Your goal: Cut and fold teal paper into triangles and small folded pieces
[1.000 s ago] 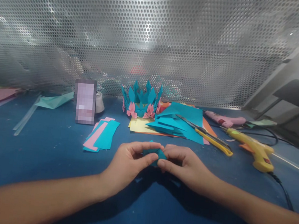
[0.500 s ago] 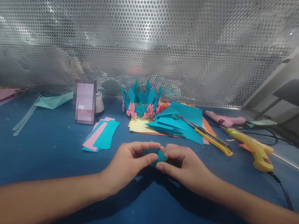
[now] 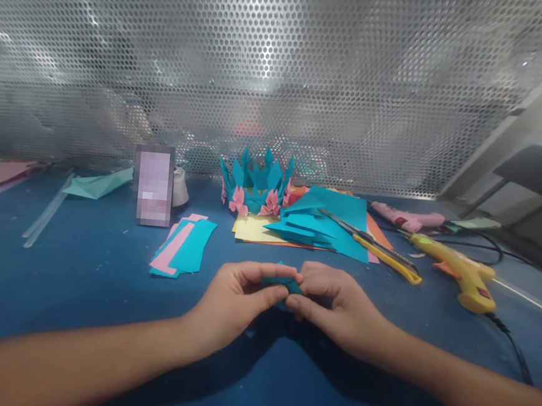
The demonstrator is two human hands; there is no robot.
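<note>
A small piece of blue paper [image 3: 280,281] is held between my two hands above the table, mostly covered by the fingers. My left hand [image 3: 245,292] pinches it from the left, thumb below and index finger stretched along the top. From the right, my right hand [image 3: 332,295] grips it with curled fingers and the thumb. Beyond the hands stands a blue folded-paper crown [image 3: 255,180] with pink paper flowers round its base. Blue folded sheets [image 3: 307,224] lie in a pile to its right, with a yellow utility knife [image 3: 384,256] across them.
Blue and pink paper strips [image 3: 185,246] lie left of the hands, near a propped, blurred-out phone [image 3: 154,187]. A yellow glue gun [image 3: 462,271] and its cord are at right, a pink glue gun [image 3: 408,217] behind. Clear glue sticks [image 3: 47,210] lie at left. A perforated metal panel [image 3: 262,71] closes the back.
The fingers have closed further over the blue paper, so less of it shows. My right thumb has shifted slightly, and both hands stay almost in place.
</note>
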